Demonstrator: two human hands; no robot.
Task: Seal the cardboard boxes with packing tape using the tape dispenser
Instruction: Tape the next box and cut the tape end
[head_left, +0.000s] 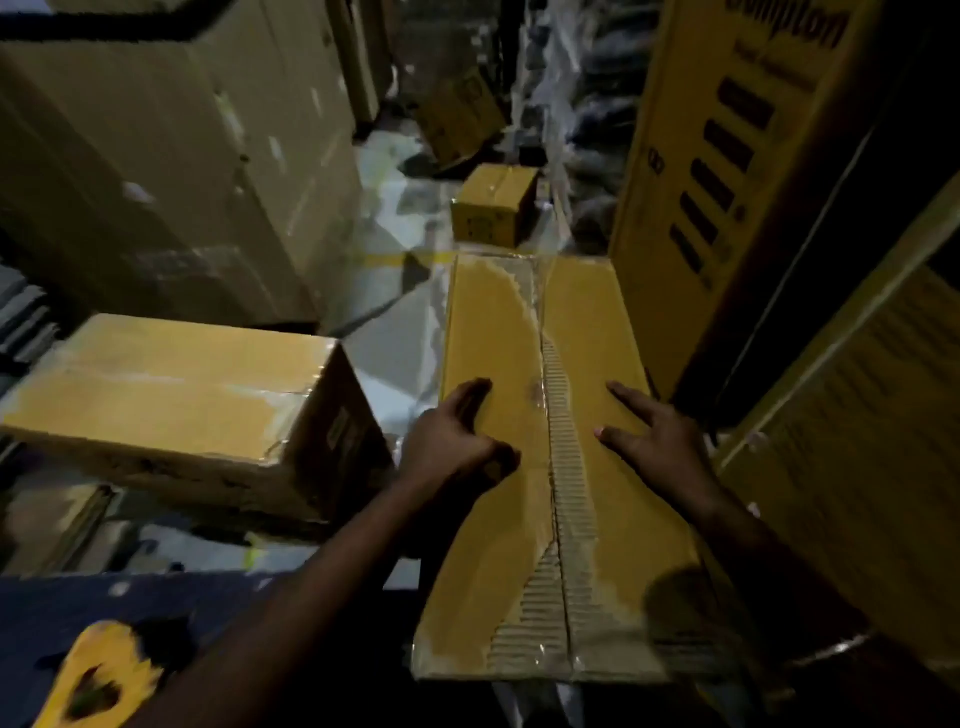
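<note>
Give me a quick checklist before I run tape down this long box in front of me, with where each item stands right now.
1. Flaps closed along the center seam of the long box: ok.
2. Left hand resting on the left flap: ok.
3. Right hand flat on the right flap: ok.
4. Tape dispenser in hand: not ok, neither hand holds one.
5. Seam surface sound: not ok, torn paper exposes corrugation.
6. Existing clear tape sticking properly: cannot tell.
</note>
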